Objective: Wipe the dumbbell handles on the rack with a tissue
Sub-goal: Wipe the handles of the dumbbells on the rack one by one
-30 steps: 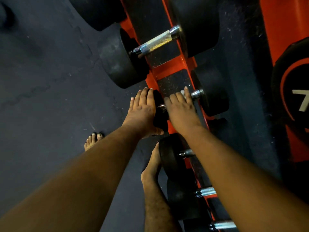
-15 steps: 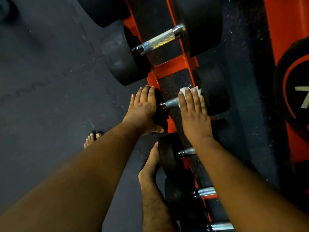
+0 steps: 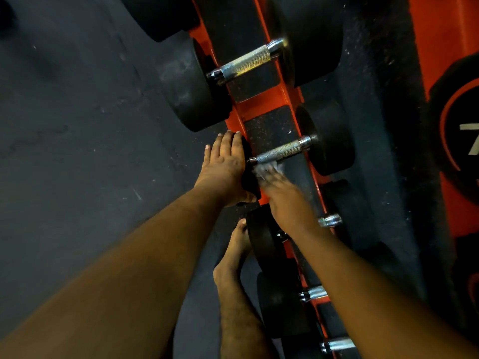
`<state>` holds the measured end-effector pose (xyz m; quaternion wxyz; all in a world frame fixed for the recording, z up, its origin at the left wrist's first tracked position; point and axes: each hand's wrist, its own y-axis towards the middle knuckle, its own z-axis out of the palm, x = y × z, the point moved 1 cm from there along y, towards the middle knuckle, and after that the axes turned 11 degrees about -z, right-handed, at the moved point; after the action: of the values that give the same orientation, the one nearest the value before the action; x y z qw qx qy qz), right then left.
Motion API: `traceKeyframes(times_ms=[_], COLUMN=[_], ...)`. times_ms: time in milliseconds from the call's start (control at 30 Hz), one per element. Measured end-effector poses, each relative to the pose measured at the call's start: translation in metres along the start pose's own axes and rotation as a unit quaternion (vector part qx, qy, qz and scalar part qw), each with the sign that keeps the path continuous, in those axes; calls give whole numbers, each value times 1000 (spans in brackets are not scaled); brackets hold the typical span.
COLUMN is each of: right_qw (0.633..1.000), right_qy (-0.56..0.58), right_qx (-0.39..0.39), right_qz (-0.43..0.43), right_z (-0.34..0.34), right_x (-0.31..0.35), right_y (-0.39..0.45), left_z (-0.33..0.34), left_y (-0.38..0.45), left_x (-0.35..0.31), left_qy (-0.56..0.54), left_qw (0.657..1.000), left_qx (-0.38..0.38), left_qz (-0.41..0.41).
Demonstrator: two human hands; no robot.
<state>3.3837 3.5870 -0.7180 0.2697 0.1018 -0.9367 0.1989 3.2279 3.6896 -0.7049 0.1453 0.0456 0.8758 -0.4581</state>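
Bracing the dumbbell's near head (image 3: 250, 177) with my flat left hand (image 3: 225, 167); right hand (image 3: 282, 195) blurred, grip on the soft tissue (image 3: 269, 169) unclear, just below the knurled, rigid handle (image 3: 280, 151).

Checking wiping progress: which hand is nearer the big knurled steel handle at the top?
Left. The left hand rests on a black weight below it; the right hand sits lower.

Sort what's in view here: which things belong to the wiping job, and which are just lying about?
Job:
- tissue, blurred, under the right hand
- handle above it
- left hand, flat on that dumbbell's near head
- rack
- other handles, like the big one

Lying about:
- weight plate, far right
- floor
- bare foot
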Motion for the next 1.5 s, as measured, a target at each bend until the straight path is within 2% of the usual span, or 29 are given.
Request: traceKeyframes(times_ms=[33,67,100,133,200,233,267,300,400,500,600,633,733,767,833,967,1067,1167,1233,1300,1333,1400,1467,1500], right_qw=[989,946,861,744,505,420,373,367,443,463,507,511,484,492,537,667,745,849,903,950,969,995,981,975], right_qy=[93,197,311,421,583,635,667,685,690,667,578,574,651,655,630,568,487,362,272,139,70,-80,-163,-179], right_qx=[-59,-135,-227,-321,-446,-473,-479,-467,-416,-416,-429,-421,-373,-363,-338,-187,-175,-139,-157,-219,-210,-59,85,109], right_qz=[97,220,333,409,454,443,432,423,393,408,474,481,451,444,449,444,421,359,292,174,107,5,-55,-70], right_z=[4,8,9,7,-2,-8,-12,-19,-27,-30,-26,-26,-33,-32,-16,27,31,25,4,-18,-27,-28,-14,-8], right_x=[-2,-3,-5,-7,-16,-20,-21,-19,-18,-10,0,-2,-13,-15,-12,5,5,15,17,13,8,0,-6,-7], right_y=[-9,-14,-13,-6,21,38,53,68,88,82,74,76,87,89,87,68,57,40,35,47,57,78,80,74], left_z=[0,0,1,1,1,1,2,2,1,2,4,4,2,1,1,1,-1,1,0,0,1,3,5,6], left_y=[0,-1,0,0,0,0,1,1,2,2,3,4,2,2,2,1,0,-1,0,0,0,0,-2,-4], left_x=[1,1,2,2,1,1,1,1,1,0,1,0,-1,-1,-1,-2,-2,-1,-2,-1,-1,-1,0,1], left_qy=[-1,-2,-4,-4,-1,2,5,5,5,8,6,6,7,7,6,4,8,4,2,0,-1,-6,-2,1], left_qw=[1000,1000,1000,1000,1000,1000,1000,1000,1000,1000,1000,1000,1000,1000,1000,1000,1000,1000,1000,1000,1000,1000,1000,999], left_qx=[-3,-6,-9,-11,-12,-13,-14,-17,-16,-14,-17,-17,-11,-11,-11,-10,-10,-10,-11,-13,-12,-17,-28,-35], left_qz=[1,3,6,7,9,8,8,6,5,3,-5,-6,-3,-2,-2,-3,-1,2,0,-2,-3,-6,0,5])
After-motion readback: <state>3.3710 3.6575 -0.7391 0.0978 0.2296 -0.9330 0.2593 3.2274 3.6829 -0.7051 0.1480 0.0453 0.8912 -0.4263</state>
